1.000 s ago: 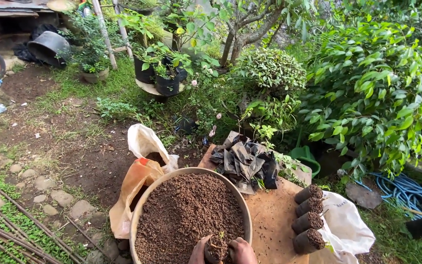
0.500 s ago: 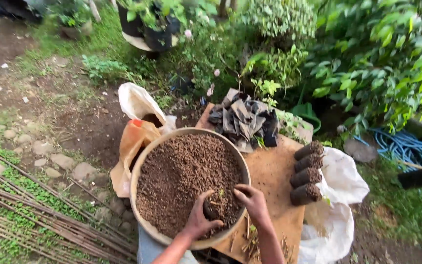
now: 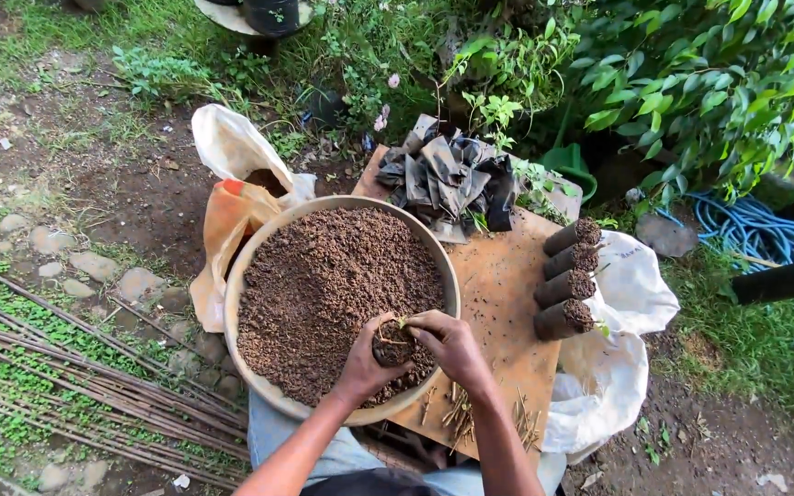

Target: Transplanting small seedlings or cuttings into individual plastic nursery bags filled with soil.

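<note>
So I'm looking down over a big round basin (image 3: pixel 248 276) heaped with crumbly reddish-brown potting mix, coarse and granular. Both my hands are at its near rim. My left hand (image 3: pixel 367 363) is cupped around a small black grow bag (image 3: pixel 391 342) packed with the same soil, fingers curled tight against its left side and underneath. My right hand (image 3: pixel 453 341) comes over from the right, fingertips pinched narrow on a thin pale cutting (image 3: pixel 402 322) that pokes out of the bag's top. So the bag sits right between the two hands, over the soil at the front of the basin.

Textures: the bag is soft dark plastic, roughly cylindrical. Four more filled bags (image 3: pixel 566 277) lie in a row on the flat brown board (image 3: pixel 500 285) to the right, tipped on their sides. A crumpled pile of empty black bags (image 3: pixel 448 179) sits at the board's far end. Short straw-coloured sticks (image 3: pixel 457 409) lie scattered on the board near my right wrist. A white sack (image 3: pixel 622 303) sits under the board's right edge, and an orange-and-white sack (image 3: pixel 232 197) is just left of the basin.
</note>
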